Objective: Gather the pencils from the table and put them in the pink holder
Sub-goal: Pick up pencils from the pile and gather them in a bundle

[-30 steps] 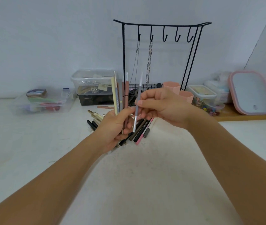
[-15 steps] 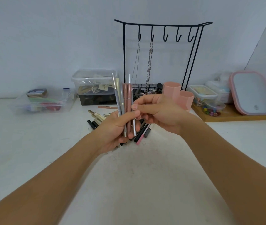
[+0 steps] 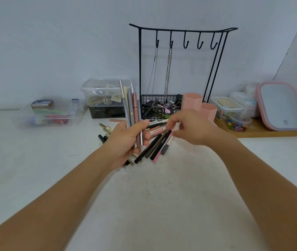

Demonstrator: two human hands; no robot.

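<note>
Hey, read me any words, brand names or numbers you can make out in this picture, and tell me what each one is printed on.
No text can be read for certain.
Grey pencil in the left hand: pale lettering along the barrel, too blurred to read.
Black pencil on the table: small white print, too small to read.
Mirror: a small mark near the lower edge, unreadable.

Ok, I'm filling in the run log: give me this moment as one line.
left hand: grips pencil bundle upright | right hand: blurred over loose pencils | pink holder: no pencils visible
</note>
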